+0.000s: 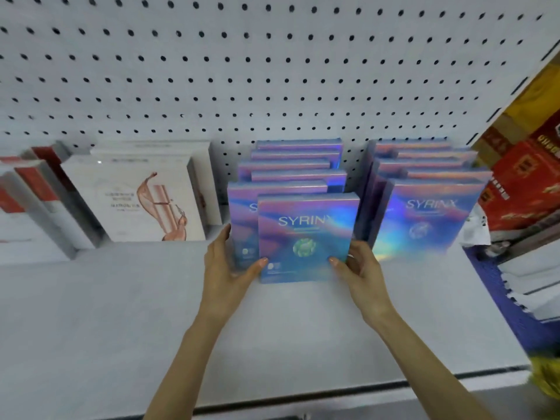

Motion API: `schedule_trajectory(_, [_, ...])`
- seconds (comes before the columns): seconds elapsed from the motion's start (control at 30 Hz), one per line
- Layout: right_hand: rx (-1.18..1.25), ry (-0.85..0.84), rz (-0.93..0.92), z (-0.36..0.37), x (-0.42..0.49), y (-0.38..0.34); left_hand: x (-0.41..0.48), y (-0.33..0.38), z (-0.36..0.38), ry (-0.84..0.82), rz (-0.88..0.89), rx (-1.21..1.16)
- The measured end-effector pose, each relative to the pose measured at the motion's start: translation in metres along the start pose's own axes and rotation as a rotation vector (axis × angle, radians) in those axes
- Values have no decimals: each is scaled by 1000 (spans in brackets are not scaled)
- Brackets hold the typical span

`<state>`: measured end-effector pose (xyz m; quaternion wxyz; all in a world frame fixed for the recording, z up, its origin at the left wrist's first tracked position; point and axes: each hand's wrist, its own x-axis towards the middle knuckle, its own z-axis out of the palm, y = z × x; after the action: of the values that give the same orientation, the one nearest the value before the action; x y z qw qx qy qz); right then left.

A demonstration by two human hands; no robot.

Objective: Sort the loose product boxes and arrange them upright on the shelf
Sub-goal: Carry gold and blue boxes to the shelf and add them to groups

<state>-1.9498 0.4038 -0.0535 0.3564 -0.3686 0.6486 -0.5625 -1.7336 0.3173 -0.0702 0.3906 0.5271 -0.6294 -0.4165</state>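
Head view: both hands hold the front box (306,237), a holographic blue-purple carton marked SYRINX. It stands upright at the front of the middle row (291,165) on the white shelf (272,328). The left hand (230,268) grips its left edge, with the thumb on the front face and the fingers reaching back along the side. The right hand (360,268) grips the right edge in the same way. Blur hides whether the box's base rests on the shelf or sits just above it. Behind it, matching boxes stand upright, somewhat staggered sideways. Just to the right, a second row (430,207) of the same boxes also stands upright. White boxes (133,201) stand at the left and red cartons (521,189) at the far right.

The sorting seems largely done, since every box of this kind in view is upright in a row. What probably remains is to seat this box against its row and square up the staggered ones.
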Motion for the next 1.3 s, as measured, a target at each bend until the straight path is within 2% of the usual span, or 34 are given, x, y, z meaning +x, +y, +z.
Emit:
schedule_trajectory(0.3, [-196,1,44,1,14,6,-2,-3,4,42,-98,33])
schedule_trajectory(0.43, [-208,102,100,0,-6,10,-23,7,4,86,-74,133])
schedule_trajectory(0.5, [-228,146,108,-3,-32,4,-44,17,-7,74,-62,78])
schedule_trajectory(0.63, [-188,103,-20,-3,-114,-10,-120,32,-44,83,-89,-109])
schedule_trajectory(0.7, [-155,35,-62,4,-160,-11,-169,29,-65,41,-81,-101])
schedule_trajectory(0.8, [-127,-146,-56,25,-221,7,-253,1,-92,22,-168,-77])
schedule_trajectory(0.9, [-177,-354,-15,59,-273,33,-337,-30,-118,106,-337,-70])
schedule_trajectory(0.97, [-313,-491,-44,81,-304,47,-380,-44,-142,203,-440,-113])
schedule_trajectory(1.07, [-393,-678,-76,115,-346,45,-413,-53,-194,393,-525,-147])
schedule_trajectory(1.17, [-388,-776,-51,159,-370,34,-420,-61,-248,555,-507,-152])
schedule_trajectory(1.3, [-495,-899,-89,235,-390,24,-421,-80,-303,594,-447,-152])
